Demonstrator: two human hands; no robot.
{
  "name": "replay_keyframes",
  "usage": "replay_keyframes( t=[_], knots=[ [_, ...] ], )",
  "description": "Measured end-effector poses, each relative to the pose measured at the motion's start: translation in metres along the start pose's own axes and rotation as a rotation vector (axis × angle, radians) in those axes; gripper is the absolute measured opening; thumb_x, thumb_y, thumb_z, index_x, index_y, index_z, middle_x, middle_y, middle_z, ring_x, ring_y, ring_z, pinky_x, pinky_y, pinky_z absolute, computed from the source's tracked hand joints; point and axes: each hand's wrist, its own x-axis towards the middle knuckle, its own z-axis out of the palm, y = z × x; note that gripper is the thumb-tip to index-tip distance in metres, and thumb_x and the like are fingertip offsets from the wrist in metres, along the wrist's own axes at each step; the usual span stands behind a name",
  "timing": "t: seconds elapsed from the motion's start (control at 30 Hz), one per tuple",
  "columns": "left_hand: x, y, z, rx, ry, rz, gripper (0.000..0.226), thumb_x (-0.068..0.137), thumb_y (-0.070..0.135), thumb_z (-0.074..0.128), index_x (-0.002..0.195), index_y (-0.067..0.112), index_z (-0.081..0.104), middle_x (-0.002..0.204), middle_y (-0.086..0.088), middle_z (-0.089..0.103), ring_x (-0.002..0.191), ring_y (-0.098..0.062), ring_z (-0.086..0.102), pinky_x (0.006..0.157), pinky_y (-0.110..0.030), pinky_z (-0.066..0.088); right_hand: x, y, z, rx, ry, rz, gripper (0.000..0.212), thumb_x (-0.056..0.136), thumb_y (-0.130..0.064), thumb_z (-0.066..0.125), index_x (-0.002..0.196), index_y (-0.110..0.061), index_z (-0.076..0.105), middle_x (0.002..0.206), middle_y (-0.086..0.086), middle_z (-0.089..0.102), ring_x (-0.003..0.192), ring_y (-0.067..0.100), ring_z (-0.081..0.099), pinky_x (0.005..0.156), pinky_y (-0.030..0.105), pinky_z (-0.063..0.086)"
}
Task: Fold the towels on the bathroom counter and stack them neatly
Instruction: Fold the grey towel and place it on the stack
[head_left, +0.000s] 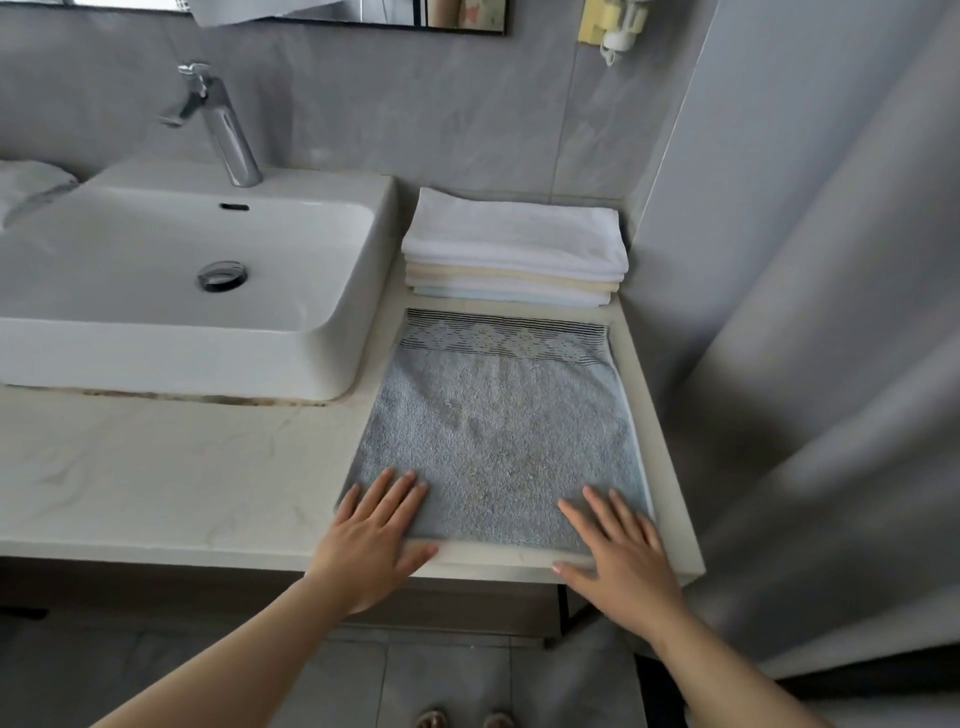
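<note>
Lying flat on the pale, faintly veined stone counter (156, 467), a grey-blue terry towel (493, 431) forms a near-square shape, its looped pile nubbly and its far edge finished with a woven band of dark stripes and diamond figures. The person's left hand (371, 535) rests on the towel's near left corner, fingers straight and slightly spread, the thumb lying along the counter's front edge. The right hand (618, 551) presses the near right corner in the same way — palm down, fingers splayed flat on the pile, nothing pinched. Just beyond the towel's patterned band sits a stack of folded towels (514, 249), soft rectangular slabs: thick white ones on top, cream and pale blue layers under them, their rounded fold edges facing the viewer and roughly aligned. The stack stands against the grey tiled wall, in the counter's back right corner. To the left a glossy white ceramic basin (171, 291) with rounded corners sits on the counter, a chrome tap (223, 124) rising behind it and a chrome drain in its floor — smooth surfaces beside the rough cloth. A grey curtain (831, 364) hangs in folds at the right.
</note>
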Motion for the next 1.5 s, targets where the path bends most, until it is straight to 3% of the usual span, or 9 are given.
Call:
replay_keyframes(
  t=[0.1, 0.27, 0.4, 0.53, 0.7, 0.8, 0.97, 1.27, 1.5],
  knots=[
    [-0.002, -0.005, 0.005, 0.006, 0.076, 0.062, 0.071, 0.090, 0.069, 0.014, 0.137, 0.022, 0.039, 0.135, 0.001, 0.055, 0.126, -0.022, 0.049, 0.109, -0.034, 0.011, -0.001, 0.000, 0.000, -0.001, 0.034, 0.001, 0.077, 0.064, -0.076, 0.037, 0.131, -0.038, 0.043, 0.134, -0.003, 0.056, 0.124, 0.022, 0.039, 0.096, 0.035, 0.026],
    [-0.007, -0.010, 0.006, 0.035, 0.330, 0.184, 0.073, 0.065, 0.065, 0.054, 0.126, 0.027, 0.044, 0.123, 0.003, 0.062, 0.112, -0.020, 0.051, 0.082, -0.036, 0.047, -0.007, -0.004, 0.000, 0.060, 0.120, 0.003, 0.091, 0.040, -0.059, 0.080, 0.123, -0.043, 0.046, 0.118, -0.008, 0.063, 0.107, 0.017, 0.054, 0.084, 0.037, 0.048],
    [-0.009, -0.013, 0.006, 0.019, 0.364, 0.211, 0.088, 0.034, 0.048, 0.088, 0.110, 0.029, 0.049, 0.099, 0.005, 0.065, 0.084, -0.019, 0.046, 0.059, -0.032, 0.049, -0.015, -0.005, 0.007, 0.123, 0.264, -0.008, 0.086, 0.032, -0.033, 0.091, 0.111, -0.039, 0.058, 0.097, -0.010, 0.062, 0.089, 0.016, 0.044, 0.068, 0.037, 0.049],
    [-0.009, -0.023, 0.001, 0.028, 0.400, 0.315, 0.080, 0.029, 0.028, 0.080, 0.103, 0.032, 0.049, 0.085, 0.008, 0.061, 0.077, -0.015, 0.039, 0.057, -0.025, 0.048, -0.023, -0.003, 0.009, 0.184, 0.345, -0.060, 0.080, 0.037, -0.012, 0.078, 0.108, -0.038, 0.053, 0.090, -0.012, 0.055, 0.081, 0.016, 0.041, 0.061, 0.034, 0.045],
    [0.000, -0.043, -0.024, -0.066, 0.273, 0.382, 0.047, 0.059, 0.042, 0.045, 0.104, 0.039, 0.056, 0.092, 0.017, 0.063, 0.086, -0.006, 0.047, 0.069, -0.019, 0.049, -0.020, 0.005, 0.003, 0.245, 0.421, -0.082, 0.048, 0.054, -0.029, 0.041, 0.093, -0.030, 0.069, 0.088, -0.015, 0.060, 0.082, 0.013, 0.045, 0.064, 0.030, 0.043],
    [0.008, -0.045, -0.043, -0.164, 0.074, 0.292, 0.039, 0.082, 0.041, 0.042, 0.109, 0.025, 0.065, 0.107, 0.007, 0.064, 0.105, -0.015, 0.055, 0.085, -0.025, 0.045, -0.014, 0.009, -0.003, 0.298, 0.415, -0.051, 0.036, 0.061, -0.027, 0.043, 0.079, -0.020, 0.074, 0.080, -0.009, 0.069, 0.082, 0.012, 0.055, 0.066, 0.030, 0.045],
    [0.021, -0.053, -0.069, -0.366, 0.034, 0.091, 0.029, 0.089, 0.029, 0.061, 0.065, 0.028, 0.046, 0.062, 0.007, 0.050, 0.068, -0.019, 0.050, 0.060, -0.026, 0.035, -0.005, 0.011, -0.017, 0.594, 0.367, 0.321, 0.004, 0.083, -0.013, 0.067, 0.086, -0.011, 0.069, 0.075, 0.003, 0.064, 0.074, 0.024, 0.059, 0.062, 0.029, 0.039],
    [0.048, -0.050, -0.097, -1.114, 0.313, -0.163, 0.009, 0.088, 0.017, 0.065, 0.082, 0.011, 0.064, 0.077, -0.007, 0.057, 0.073, -0.020, 0.048, 0.064, -0.029, 0.036, 0.031, 0.012, -0.045, 0.853, 0.608, 0.558, 0.013, 0.089, -0.014, 0.063, 0.093, -0.002, 0.067, 0.075, 0.007, 0.059, 0.075, 0.027, 0.056, 0.066, 0.030, 0.038],
    [0.073, -0.047, -0.113, -1.177, 0.377, -0.204, 0.015, 0.093, 0.021, 0.056, 0.095, 0.007, 0.061, 0.082, -0.006, 0.056, 0.080, -0.021, 0.049, 0.066, -0.029, 0.038, 0.061, 0.013, -0.070, 0.926, 0.710, 0.609, 0.034, 0.090, -0.015, 0.059, 0.061, -0.012, 0.043, 0.055, 0.001, 0.039, 0.065, 0.021, 0.038, 0.061, 0.031, 0.029]
  ],
)
